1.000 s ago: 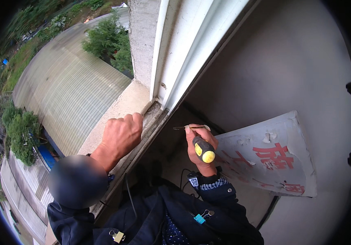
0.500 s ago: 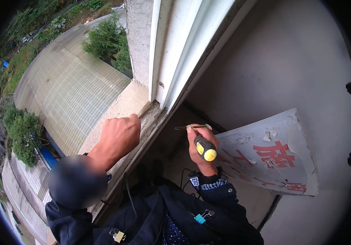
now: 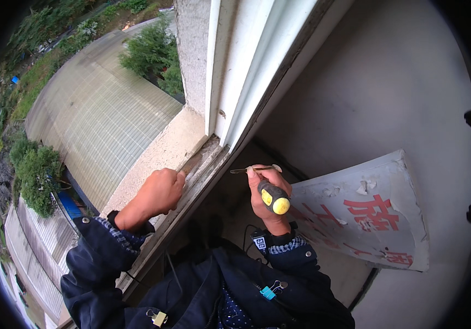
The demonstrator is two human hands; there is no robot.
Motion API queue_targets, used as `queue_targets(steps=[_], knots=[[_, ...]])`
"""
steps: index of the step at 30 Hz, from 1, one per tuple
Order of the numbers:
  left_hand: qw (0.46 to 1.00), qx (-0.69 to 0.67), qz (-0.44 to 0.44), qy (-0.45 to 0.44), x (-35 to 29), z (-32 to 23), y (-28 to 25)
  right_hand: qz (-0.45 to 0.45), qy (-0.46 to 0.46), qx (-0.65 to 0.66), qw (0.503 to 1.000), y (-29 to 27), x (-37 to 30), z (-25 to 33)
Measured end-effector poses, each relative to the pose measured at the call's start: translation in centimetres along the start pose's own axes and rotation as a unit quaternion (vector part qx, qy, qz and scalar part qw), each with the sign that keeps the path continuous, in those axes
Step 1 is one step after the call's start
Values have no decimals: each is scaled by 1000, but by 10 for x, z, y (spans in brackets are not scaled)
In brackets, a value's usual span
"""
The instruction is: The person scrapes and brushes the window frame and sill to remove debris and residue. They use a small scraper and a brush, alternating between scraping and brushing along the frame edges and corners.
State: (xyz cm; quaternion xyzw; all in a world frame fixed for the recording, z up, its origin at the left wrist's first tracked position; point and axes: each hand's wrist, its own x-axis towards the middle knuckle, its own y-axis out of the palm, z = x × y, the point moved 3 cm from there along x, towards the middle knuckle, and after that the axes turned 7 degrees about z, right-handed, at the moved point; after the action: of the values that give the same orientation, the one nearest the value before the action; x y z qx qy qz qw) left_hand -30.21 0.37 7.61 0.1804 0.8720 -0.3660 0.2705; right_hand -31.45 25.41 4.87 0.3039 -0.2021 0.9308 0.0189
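Observation:
My left hand (image 3: pixel 160 193) is closed and rests low over the window sill track (image 3: pixel 200 164), knuckles up. Whatever its fingers may hold is hidden beneath them. My right hand (image 3: pixel 268 205) is raised on the inner side of the sill, wrapped round a screwdriver (image 3: pixel 273 198) with a black-and-yellow handle whose butt faces up; its shaft is out of sight. A thin brownish strip (image 3: pixel 241 170), perhaps metal, sticks out between that hand's thumb and forefinger. Dirt and loose bits lie in the track near my left fingers.
A white window frame (image 3: pixel 246 71) rises beyond the track. On the right, a curved grey board (image 3: pixel 328 192) with red lettering leans by a grey wall (image 3: pixel 400 98). Outside, left of the sill, ribbed roofs (image 3: pixel 104 104) and trees (image 3: pixel 38 175) lie far below.
My left hand has drawn back along the track toward me, and its sleeve has come into clearer view. The right hand keeps its grip nearly in place. The view has shifted slightly.

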Motion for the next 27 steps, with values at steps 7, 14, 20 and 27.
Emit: queue_targets(steps=[7,14,20,27], knots=[[997,-64,29,-29,33,-22,-5,-1,14,5,1000,-9,-1,-3],[998,-50,20,36,55,-24,5,-10,6,-10,1000,-14,1,-7],[987,-160,18,13,52,-15,9,-2,1,-7,1000,-9,3,-2],[976,-215,21,21,44,-15,9,-6,-4,-13,1000,-12,1,2]])
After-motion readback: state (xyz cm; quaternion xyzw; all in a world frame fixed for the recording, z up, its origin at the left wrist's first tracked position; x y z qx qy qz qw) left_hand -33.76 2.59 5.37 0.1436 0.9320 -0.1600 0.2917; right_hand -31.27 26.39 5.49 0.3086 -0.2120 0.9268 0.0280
